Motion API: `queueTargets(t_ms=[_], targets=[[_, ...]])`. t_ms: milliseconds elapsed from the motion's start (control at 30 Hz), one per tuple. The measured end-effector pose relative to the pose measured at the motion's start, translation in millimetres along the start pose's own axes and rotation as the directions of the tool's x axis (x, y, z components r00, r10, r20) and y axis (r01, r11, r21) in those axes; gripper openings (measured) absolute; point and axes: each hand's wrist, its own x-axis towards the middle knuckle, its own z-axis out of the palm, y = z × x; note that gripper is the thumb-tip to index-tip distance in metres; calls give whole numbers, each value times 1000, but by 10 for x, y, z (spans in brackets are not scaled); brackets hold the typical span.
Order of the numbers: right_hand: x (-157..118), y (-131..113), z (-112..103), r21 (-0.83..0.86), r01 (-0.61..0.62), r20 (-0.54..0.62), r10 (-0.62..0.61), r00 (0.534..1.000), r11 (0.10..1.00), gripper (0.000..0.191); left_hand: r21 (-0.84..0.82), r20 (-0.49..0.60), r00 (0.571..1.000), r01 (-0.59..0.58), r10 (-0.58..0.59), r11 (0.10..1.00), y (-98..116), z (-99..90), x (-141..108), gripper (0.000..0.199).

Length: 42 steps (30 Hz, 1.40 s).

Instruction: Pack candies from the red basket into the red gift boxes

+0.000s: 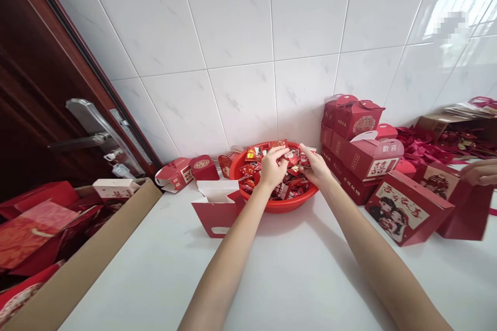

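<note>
A round red basin (277, 207) full of wrapped red candies (281, 190) stands against the tiled wall. Over its left-centre part is my left hand (275, 165), fingers bent together among the candies; what they hold is hidden. My right hand (313, 166) is at the basin's right side, thumb and fingers closed on small wrappers that I cannot make out clearly. An open red box (215, 214) with raised white flaps stands just left of the basin, beside my left forearm.
Stacked red gift boxes (355, 158) rise right of the basin, with a printed box (407, 209) in front. Another person's hand (481, 171) touches a red bag at the far right. A cardboard carton (112, 248) of red packaging lies left, near a door handle (91, 134).
</note>
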Motion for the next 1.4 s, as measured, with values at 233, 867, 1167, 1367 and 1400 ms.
queueTargets(t_ms=[233,867,1167,1367,1400], targets=[[-55,-3,-31,-49,-5,100,10,995,999,37,-285,-77,997,-39,18,958,-79,50,-37,35],[104,-59,-148,232,54,-169,-14,986,971,22,471,475,792,140,-384,871,-1,151,131,37],[113,-50,-147,244,29,-143,6,990,969,19,519,457,778,160,-430,840,-14,174,203,36],[139,-28,-188,220,28,-124,-1,992,975,20,507,414,806,183,-424,842,-59,222,221,40],[143,-25,-193,216,29,-120,-3,993,976,21,498,405,814,186,-417,847,-69,227,228,45]])
